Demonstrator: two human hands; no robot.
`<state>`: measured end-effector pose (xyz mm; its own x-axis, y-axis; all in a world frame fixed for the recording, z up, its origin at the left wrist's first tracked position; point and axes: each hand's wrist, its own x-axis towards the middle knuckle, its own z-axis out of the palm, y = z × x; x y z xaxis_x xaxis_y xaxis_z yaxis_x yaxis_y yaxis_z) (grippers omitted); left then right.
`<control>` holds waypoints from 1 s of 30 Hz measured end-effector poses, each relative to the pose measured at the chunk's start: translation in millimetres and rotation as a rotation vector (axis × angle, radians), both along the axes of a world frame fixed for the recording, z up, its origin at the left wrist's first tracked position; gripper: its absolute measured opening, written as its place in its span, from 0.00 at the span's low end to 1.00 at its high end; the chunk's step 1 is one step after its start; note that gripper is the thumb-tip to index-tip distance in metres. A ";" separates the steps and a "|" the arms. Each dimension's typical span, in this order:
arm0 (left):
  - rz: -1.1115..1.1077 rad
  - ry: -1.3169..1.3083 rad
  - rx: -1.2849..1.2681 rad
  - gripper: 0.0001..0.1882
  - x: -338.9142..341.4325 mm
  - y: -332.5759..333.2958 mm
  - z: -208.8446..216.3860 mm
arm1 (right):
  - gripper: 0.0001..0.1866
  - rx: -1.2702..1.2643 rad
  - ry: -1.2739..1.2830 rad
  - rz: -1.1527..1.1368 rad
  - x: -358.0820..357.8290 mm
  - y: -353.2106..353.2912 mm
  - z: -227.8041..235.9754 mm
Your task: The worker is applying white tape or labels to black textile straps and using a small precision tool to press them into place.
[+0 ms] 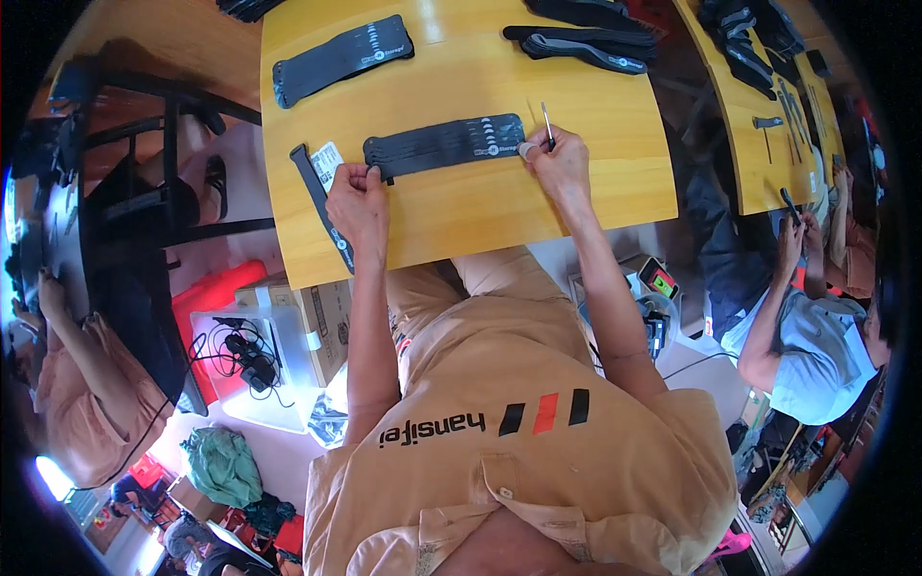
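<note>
A set of overlapped black straps [444, 147] lies flat across the table before me, pale printed marks near its right end. My left hand [358, 204] pinches the lower left corner of this set, its fingers closed. At the other end, my right hand [559, 167] is closed round a slim tool with a pale metal tip [546, 120], too small to name surely. The thumb of that hand touches the straps' right edge. Left of my left hand lies a single black strap [315, 188], a white label [327, 161] beside it.
Another fanned set of black straps [344, 60] lies farther back on the yellow table [615, 163]. A pile of black and grey straps [586, 48] sits at the back right. Co-workers sit on both sides. A clear bin with black cables [252, 360] stands below left.
</note>
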<state>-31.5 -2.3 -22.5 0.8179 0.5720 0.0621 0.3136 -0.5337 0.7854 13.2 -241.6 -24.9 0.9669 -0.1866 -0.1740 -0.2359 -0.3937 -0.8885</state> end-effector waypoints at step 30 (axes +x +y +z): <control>0.034 0.232 0.286 0.20 -86.3 37.8 22.4 | 0.03 0.512 -0.008 -0.005 -17.1 -15.5 5.2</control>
